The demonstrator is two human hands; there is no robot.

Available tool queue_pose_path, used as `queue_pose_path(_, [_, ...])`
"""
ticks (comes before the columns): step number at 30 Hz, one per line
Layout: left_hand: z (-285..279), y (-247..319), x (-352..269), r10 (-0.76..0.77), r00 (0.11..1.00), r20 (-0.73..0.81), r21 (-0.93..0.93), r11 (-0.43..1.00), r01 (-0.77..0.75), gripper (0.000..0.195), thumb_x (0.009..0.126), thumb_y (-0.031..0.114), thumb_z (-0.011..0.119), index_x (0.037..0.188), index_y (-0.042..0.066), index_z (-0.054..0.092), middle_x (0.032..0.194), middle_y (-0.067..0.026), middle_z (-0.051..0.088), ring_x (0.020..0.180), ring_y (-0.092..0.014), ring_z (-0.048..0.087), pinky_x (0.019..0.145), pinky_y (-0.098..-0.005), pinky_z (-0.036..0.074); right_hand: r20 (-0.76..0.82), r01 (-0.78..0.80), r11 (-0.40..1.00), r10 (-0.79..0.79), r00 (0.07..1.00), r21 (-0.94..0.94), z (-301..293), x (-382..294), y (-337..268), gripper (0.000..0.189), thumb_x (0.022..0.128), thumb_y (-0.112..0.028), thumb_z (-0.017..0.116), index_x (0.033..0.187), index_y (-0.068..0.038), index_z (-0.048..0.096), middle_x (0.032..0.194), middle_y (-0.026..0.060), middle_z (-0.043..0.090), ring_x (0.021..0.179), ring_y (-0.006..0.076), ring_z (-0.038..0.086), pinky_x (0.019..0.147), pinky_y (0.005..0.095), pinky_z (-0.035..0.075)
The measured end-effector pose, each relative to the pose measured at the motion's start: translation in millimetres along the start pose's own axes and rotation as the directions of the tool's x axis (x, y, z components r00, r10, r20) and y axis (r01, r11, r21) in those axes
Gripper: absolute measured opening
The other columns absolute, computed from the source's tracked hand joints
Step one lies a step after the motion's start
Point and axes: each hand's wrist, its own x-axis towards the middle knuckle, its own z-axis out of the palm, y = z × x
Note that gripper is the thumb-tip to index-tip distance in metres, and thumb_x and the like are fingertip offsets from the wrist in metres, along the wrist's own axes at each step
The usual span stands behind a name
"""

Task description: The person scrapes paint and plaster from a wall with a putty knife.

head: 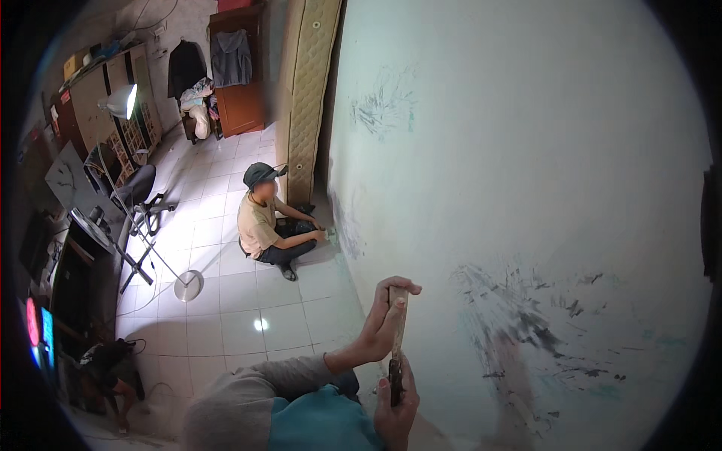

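Note:
My right hand is closed round the dark handle of a flat-bladed tool, probably a putty knife or scraper, held upright in front of the wall. The fingers of my left hand wrap the pale upper end of the same tool, with the thumb against it. Just right of the hands stands a pale green wall with dark, streaky scraped patches low down and another rough patch farther off. Whether the tool's edge carries any material cannot be made out.
A person in a cap sits on the tiled floor by the wall, hands at its base. A mattress leans beyond. To the left are a lit floor lamp, an office chair and another person, partly in shadow.

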Motion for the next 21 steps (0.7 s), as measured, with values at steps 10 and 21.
queue_pose_path(10, [-39.3, -25.9, 26.8, -0.376, 0.924, 0.063, 0.094, 0.924, 0.370, 0.032, 0.104, 0.012, 0.043, 0.134, 0.003, 0.049, 0.123, -0.0124, 0.059, 0.128, -0.023, 0.052, 0.109, -0.0424, 0.038, -0.055, -0.097, 0.990, 0.092, 0.994, -0.099, -4.6, 10.2, 30.4, 0.053, 0.095, -0.005, 0.053, 0.144, 0.005, 0.040, 0.096, 0.0099, 0.064, 0.079, 0.0124, 0.058, 0.071, 0.0253, 0.049])
queue_pose_path(21, [-8.0, -37.8, -9.1, -0.107, 0.806, 0.583, 0.675, 0.616, -0.406, 0.062, 0.093, 0.042, 0.056, 0.148, 0.016, 0.041, 0.149, -0.0070, 0.044, 0.148, -0.030, 0.023, 0.120, -0.0597, 0.007, 0.071, -0.205, 0.859, 0.268, 0.961, -0.469, -38.7, 9.1, 34.7, 0.052, 0.094, -0.002, 0.052, 0.144, 0.008, 0.039, 0.134, 0.0225, 0.057, 0.122, 0.0290, 0.057, 0.102, 0.0342, 0.043])
